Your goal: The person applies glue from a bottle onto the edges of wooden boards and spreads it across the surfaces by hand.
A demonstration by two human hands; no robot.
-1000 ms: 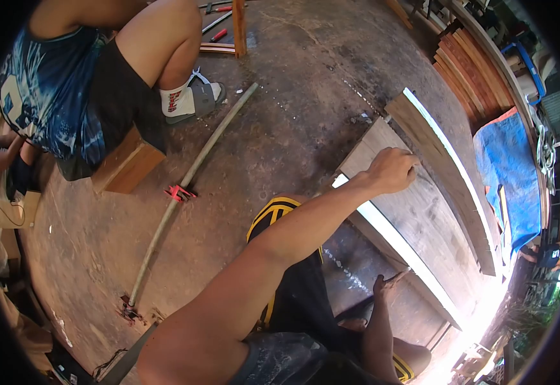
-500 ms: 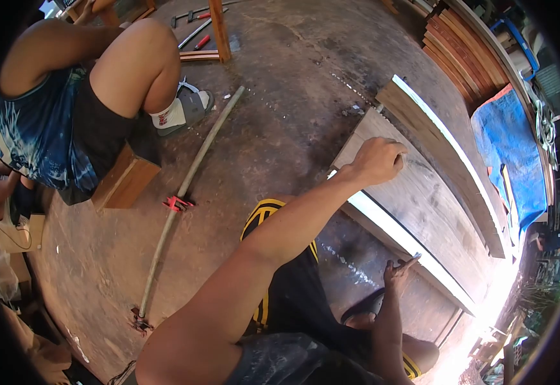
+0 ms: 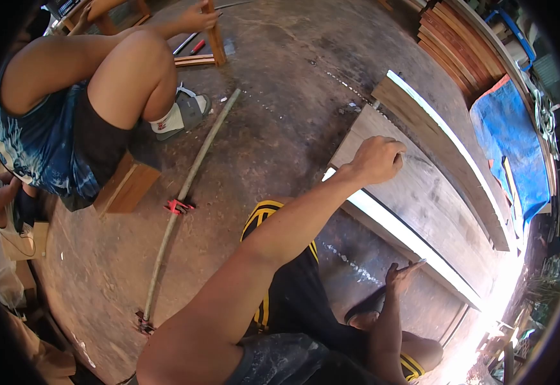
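Observation:
My left hand (image 3: pixel 379 160) is over the near end of a wide grey-brown board (image 3: pixel 421 186), its fingers curled together; what they may hold is hidden. Lower right, my right hand (image 3: pixel 405 276) is beside a long plank with a bright, sunlit edge (image 3: pixel 414 247). Its fingers are apart, with one stretched toward that edge. A second curved plank (image 3: pixel 447 138) lies on the far side of the wide board.
A co-worker (image 3: pixel 42 128) sits on a wooden block (image 3: pixel 128 186) at left, one hand at a wooden post (image 3: pixel 215 42). A long bar clamp (image 3: pixel 193 170) lies on the floor. Stacked planks (image 3: pixel 456 48) and a blue tarp (image 3: pixel 508 141) are at upper right.
The co-worker's arm has reached out to the wooden post. My right hand has shifted slightly right along the plank edge. My left hand has barely moved.

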